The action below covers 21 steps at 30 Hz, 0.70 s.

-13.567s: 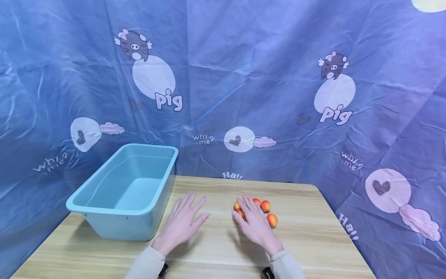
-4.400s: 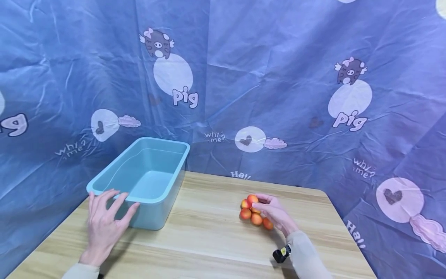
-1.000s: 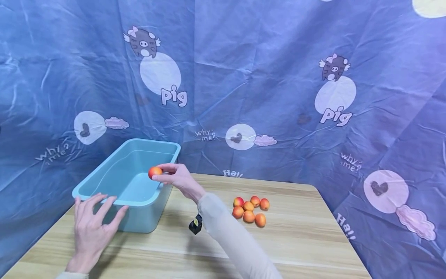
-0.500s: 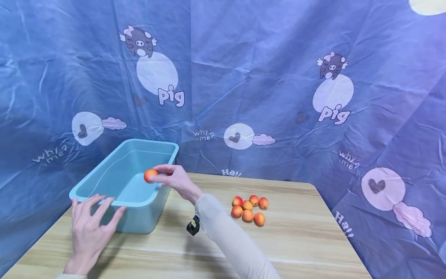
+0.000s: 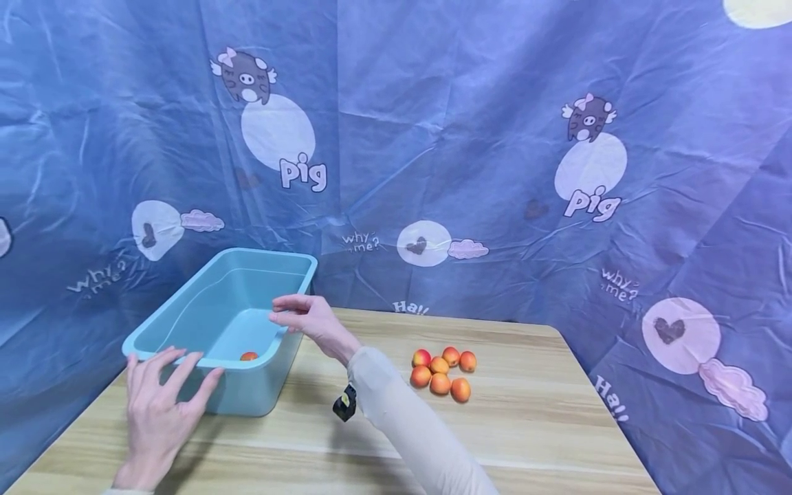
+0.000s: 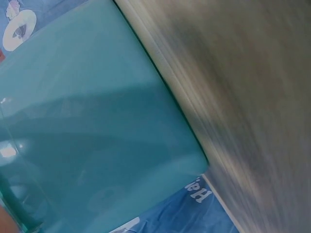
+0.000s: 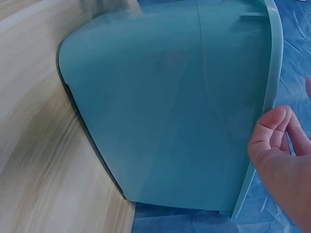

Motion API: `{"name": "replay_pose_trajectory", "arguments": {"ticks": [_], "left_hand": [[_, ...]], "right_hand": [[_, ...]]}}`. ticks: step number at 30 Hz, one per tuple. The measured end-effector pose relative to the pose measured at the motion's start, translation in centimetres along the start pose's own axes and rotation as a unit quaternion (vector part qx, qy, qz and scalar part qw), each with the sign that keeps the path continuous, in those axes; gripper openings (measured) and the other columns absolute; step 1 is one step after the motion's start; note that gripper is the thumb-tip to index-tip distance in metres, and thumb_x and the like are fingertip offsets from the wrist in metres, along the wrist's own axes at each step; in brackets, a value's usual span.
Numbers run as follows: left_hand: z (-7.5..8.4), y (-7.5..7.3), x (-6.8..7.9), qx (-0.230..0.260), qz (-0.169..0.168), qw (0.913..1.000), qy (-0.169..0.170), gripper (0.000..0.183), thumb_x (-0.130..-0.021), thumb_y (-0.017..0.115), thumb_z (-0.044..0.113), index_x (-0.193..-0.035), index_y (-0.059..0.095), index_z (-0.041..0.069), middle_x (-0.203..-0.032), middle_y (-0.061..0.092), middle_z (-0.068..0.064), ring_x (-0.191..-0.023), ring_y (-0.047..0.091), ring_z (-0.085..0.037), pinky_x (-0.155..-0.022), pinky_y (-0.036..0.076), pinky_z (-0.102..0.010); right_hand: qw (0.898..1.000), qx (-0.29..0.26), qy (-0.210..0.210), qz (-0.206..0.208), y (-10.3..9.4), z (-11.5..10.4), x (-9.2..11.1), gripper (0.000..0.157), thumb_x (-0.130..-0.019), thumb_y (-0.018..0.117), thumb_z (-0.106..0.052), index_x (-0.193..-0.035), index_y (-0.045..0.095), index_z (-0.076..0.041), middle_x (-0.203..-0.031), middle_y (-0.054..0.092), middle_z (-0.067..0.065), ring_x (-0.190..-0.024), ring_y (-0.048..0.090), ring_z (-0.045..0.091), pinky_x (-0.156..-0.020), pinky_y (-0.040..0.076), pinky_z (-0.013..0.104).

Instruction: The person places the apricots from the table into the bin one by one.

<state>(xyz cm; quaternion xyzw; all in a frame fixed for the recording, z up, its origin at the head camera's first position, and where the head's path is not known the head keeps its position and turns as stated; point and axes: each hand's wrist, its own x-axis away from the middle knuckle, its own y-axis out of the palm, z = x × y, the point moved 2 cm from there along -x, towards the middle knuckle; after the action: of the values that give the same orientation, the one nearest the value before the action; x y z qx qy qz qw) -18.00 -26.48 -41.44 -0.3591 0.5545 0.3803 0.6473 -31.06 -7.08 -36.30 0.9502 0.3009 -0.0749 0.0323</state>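
A blue plastic tub [image 5: 254,392] stands at the left of the table. One small orange-red fruit [image 5: 249,356], apricot-like, lies on its floor, partly hidden by the near rim. My right hand [image 5: 315,323] hovers at the tub's right rim, fingertips over the inside, thumb and fingers close together with nothing between them. At the near rim, the fingertips of my left hand [image 5: 161,399] rest on the edge with fingers spread. In the left wrist view the tub's wall [image 6: 97,121] fills much of the picture. Several similar fruits [image 5: 440,383] sit grouped on the table, right of centre.
The wooden table [image 5: 526,426] runs up to a blue printed cloth [image 5: 495,137] hanging behind and on both sides. The right forearm's sleeve [image 5: 408,426] crosses above the table between the tub and the grouped fruits.
The fruit that my right hand pinched over the tub has been let go and now lies inside it. The left hand stays at the near rim; the fruits on the table have not moved.
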Motion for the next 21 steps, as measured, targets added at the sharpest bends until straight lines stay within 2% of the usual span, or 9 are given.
{"name": "replay_pose_trajectory", "arguments": {"ticks": [5,12,16,21], "left_hand": [[0.0,0.1,0.2,-0.001,-0.002,1.0000,-0.002,0.055,-0.073,0.064,0.058,-0.080,0.069,0.004,-0.087,0.062,-0.020,-0.090,0.057,-0.038,-0.097,0.021,-0.062],[0.2,0.2,0.0,0.002,0.008,1.0000,0.003,0.055,-0.072,0.065,0.058,-0.079,0.069,0.003,-0.086,0.062,-0.020,-0.089,0.057,-0.039,-0.096,0.022,-0.062],[0.3,0.1,-0.1,-0.001,0.009,1.0000,-0.001,0.056,-0.073,0.063,0.059,-0.078,0.069,0.003,-0.086,0.062,-0.021,-0.089,0.057,-0.040,-0.097,0.021,-0.062],[0.4,0.1,-0.2,0.001,0.021,0.9998,-0.002,0.055,-0.072,0.065,0.058,-0.078,0.069,0.003,-0.085,0.062,-0.020,-0.089,0.057,-0.039,-0.097,0.022,-0.061]], "right_hand": [[1.000,-0.010,-0.006,-0.002,-0.3,0.4,0.3,0.028,-0.079,0.069,-0.012,-0.107,0.065,-0.011,-0.100,0.066,0.000,-0.084,0.062,0.010,-0.077,0.049,0.037],[0.999,-0.039,-0.027,0.001,-0.8,1.0,1.1,0.029,-0.081,0.067,-0.007,-0.110,0.064,-0.008,-0.103,0.065,0.002,-0.088,0.062,0.013,-0.080,0.049,0.039],[0.999,-0.032,-0.025,0.000,-1.0,1.4,1.8,0.029,-0.081,0.066,-0.004,-0.110,0.064,-0.006,-0.104,0.065,0.008,-0.086,0.063,0.012,-0.077,0.050,0.034],[0.999,-0.025,-0.043,-0.015,-1.3,1.5,2.2,0.032,-0.080,0.066,-0.001,-0.111,0.062,-0.001,-0.111,0.060,0.021,-0.086,0.062,0.012,-0.077,0.050,0.036]]}}
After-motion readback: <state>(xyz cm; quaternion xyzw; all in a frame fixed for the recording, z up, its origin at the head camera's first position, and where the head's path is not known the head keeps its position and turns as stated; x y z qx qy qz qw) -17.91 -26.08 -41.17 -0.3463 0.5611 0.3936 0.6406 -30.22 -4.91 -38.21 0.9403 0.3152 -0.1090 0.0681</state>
